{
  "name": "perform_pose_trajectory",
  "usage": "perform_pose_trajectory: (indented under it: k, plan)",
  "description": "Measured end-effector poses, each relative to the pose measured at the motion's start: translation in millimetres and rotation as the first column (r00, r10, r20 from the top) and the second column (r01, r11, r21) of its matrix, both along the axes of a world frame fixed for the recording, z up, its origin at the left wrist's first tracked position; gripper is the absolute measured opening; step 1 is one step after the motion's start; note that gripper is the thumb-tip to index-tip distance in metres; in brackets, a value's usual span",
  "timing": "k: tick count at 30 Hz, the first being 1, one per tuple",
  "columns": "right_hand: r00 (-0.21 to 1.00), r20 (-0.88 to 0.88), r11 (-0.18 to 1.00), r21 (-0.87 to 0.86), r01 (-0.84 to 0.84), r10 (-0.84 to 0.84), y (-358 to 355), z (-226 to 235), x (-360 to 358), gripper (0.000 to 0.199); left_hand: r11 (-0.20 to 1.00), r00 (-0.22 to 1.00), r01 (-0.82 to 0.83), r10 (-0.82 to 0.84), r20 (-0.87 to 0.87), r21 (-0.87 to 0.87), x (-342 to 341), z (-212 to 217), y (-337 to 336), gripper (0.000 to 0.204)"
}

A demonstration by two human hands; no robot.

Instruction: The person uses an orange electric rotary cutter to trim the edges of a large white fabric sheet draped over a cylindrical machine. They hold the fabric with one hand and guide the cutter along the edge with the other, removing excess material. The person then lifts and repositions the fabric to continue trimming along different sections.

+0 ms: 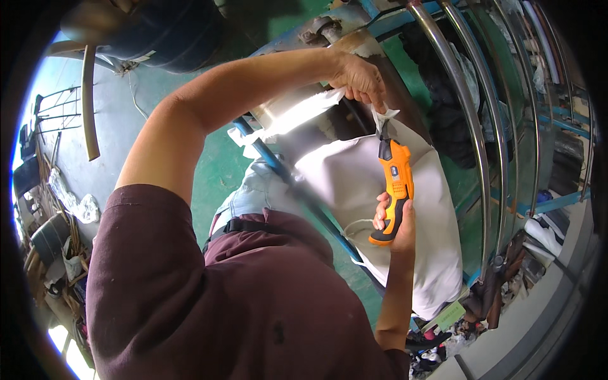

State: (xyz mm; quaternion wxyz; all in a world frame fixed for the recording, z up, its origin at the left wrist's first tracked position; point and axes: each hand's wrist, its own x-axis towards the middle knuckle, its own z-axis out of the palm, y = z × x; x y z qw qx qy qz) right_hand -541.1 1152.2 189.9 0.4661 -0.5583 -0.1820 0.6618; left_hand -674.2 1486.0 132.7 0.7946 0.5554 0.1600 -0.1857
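My right hand is wrapped round the handle of orange-and-black cordless electric scissors, held upright with the head pointing away from me. The dark cutting end meets the edge of a white sheet of material, cloth or leather, I cannot tell which. My left hand reaches across from the left and pinches the white material just beyond the cutting end. A narrow white strip trails leftward from under that hand. The sheet drapes over a rack and hangs down on the right.
A blue metal bar runs beside my body. Shiny metal pipes stand along the right, with dark cloth behind. Beyond my left arm is a dark blue barrel. Mixed scraps lie at lower right, and clutter lines the left.
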Motion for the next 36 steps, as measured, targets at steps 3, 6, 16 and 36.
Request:
perform_pose_trajectory:
  k: [3,6,16,36]
  plan:
    - [0.992,-0.077,0.995,0.008,0.099,-0.098,-4,-3,-8,0.071,0.963,0.99,-0.123,0.102,-0.101,-0.238,1,-9,-5,0.015]
    - [0.994,0.11,1.0,0.012,0.022,-0.023,5,3,-19,0.073,0.92,0.966,-0.181,0.099,-0.24,-0.347,5,-28,-3,0.014]
    - [0.602,0.77,0.965,-0.067,-0.256,0.213,11,6,-19,0.028,0.921,0.981,0.164,-0.116,-0.155,0.354,22,34,-3,0.024]
    - [0.846,0.501,0.969,0.05,-0.241,0.184,-37,-6,-12,0.022,0.986,0.981,-0.166,0.163,0.104,0.018,-47,7,-64,0.031]
